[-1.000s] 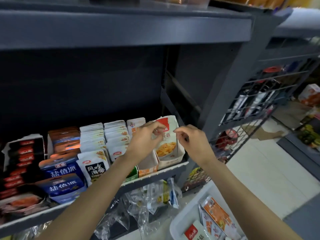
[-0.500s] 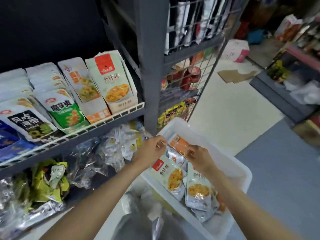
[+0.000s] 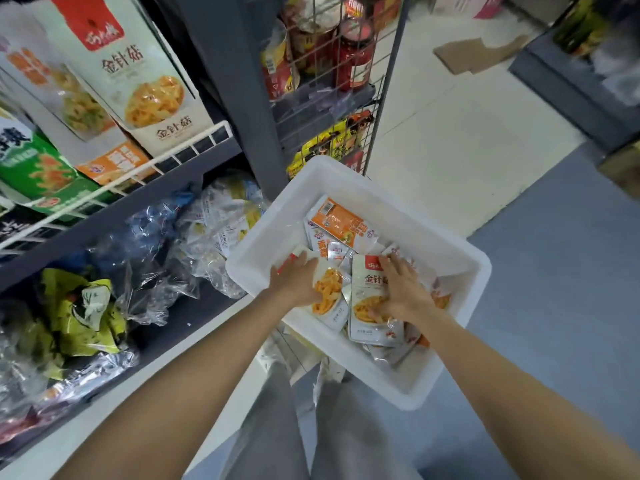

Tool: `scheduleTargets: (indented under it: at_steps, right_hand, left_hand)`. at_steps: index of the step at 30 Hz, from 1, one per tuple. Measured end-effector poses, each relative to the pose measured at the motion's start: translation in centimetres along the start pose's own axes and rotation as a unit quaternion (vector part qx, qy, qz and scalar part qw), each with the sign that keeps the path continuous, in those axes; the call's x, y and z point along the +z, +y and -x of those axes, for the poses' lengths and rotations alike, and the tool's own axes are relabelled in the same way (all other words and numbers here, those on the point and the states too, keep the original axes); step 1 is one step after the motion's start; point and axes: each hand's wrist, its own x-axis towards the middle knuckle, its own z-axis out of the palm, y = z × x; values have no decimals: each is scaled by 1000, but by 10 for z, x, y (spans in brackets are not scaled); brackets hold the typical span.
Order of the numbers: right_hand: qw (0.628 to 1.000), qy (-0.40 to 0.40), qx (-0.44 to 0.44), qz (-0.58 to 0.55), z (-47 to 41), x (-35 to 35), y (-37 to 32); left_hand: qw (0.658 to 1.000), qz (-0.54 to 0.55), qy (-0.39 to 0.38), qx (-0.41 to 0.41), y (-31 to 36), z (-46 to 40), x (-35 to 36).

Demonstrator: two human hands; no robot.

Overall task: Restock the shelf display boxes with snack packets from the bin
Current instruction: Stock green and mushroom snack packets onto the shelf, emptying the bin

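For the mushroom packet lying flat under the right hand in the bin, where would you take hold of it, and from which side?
Probably by its top edge, near the red label. The packet lies flat and face up on the pile in the white bin, so a thumb-and-finger grip from above at that far edge looks easiest. The right hand already rests on it, fingers spread.

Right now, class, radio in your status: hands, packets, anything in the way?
Both hands in white bin. Left hand on a snack packet; right hand flat on another packet. Nothing blocking.
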Motion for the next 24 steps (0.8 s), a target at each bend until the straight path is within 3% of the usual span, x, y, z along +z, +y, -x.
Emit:
scheduleTargets:
  at_steps: [3, 6, 8, 11, 16, 21, 24]
  right_hand:
    - [1000, 18, -1, 26, -4, -7, -5]
    - [991, 126, 6, 36, -3, -14, -10]
    - [981, 192, 9, 9, -4, -23, -11]
    - [980, 196, -13, -27, -2, -36, -11]
    - [943, 305, -38, -127, 5, -66, -16]
    - [935, 279, -66, -211, 13, -78, -38]
    - [935, 268, -84, -218, 16, -78, -48]
  left_hand:
    - [999, 34, 1, -33, -1, -3, 3]
    - [997, 53, 17, -53, -2, -3, 3]
    - [996, 55, 33, -58, -2, -3, 4]
    - [996, 53, 44, -58, -1, -3, 4]
    - [993, 56, 64, -82, 2, -3, 3]
    - [968, 99, 144, -183, 10, -6, -4]
    - [945, 164, 216, -184, 4, -7, -9]
